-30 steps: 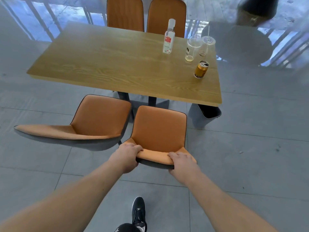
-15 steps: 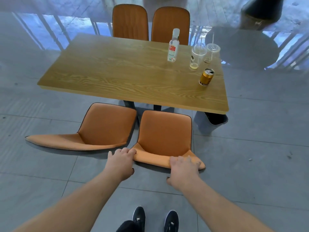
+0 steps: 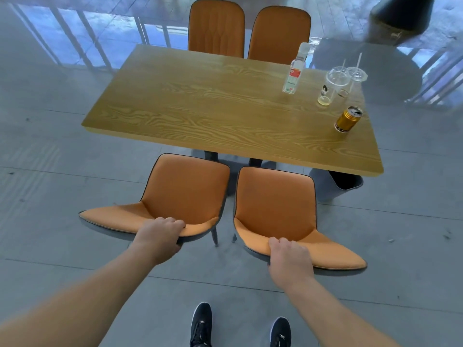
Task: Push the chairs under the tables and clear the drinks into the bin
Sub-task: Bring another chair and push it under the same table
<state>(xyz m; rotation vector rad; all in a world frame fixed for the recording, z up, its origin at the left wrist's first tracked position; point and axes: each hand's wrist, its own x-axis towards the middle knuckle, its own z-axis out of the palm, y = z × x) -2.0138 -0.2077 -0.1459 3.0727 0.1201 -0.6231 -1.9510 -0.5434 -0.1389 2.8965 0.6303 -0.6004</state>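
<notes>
Two orange chairs stand at the near side of the wooden table [image 3: 200,108], their seats out from under it. My left hand [image 3: 160,236] grips the top of the left chair's [image 3: 185,186] backrest. The right chair's [image 3: 275,204] backrest top is gripped by my right hand [image 3: 288,256]. On the table's right end stand a clear bottle [image 3: 294,71] with a red label, two clear plastic cups with straws [image 3: 333,86], and a gold can [image 3: 348,120]. A dark bin [image 3: 343,184] sits on the floor, partly under the table's near right corner.
Two more orange chairs [image 3: 248,31] are tucked in at the table's far side. A railing [image 3: 75,36] runs behind on the left. A round dark table [image 3: 370,68] stands at the back right. My black shoes [image 3: 200,324] are on the grey tile floor below.
My left hand moved off the right chair onto the left chair's backrest. My right hand stays on the right chair. The view has shifted left and closer.
</notes>
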